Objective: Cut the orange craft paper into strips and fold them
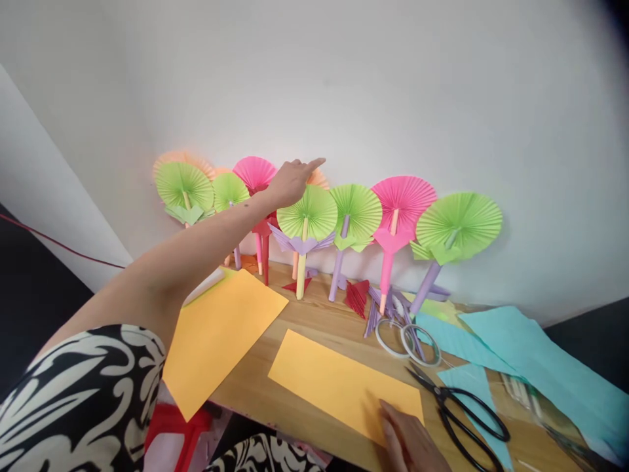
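Note:
My left hand is stretched far out toward the wall, its fingers extended over a row of pleated paper fans in green, pink and orange that lean upright against the wall. The hand holds nothing. My right hand lies flat at the bottom edge on the near corner of an orange paper strip on the wooden table. A bigger orange sheet lies under my left arm, overhanging the table's front edge.
Black scissors lie right of the strip. Two tape rings sit behind them. Turquoise paper sheets cover the right end. Folded red and purple paper pieces lie near the fan stems. A red stool stands below the table.

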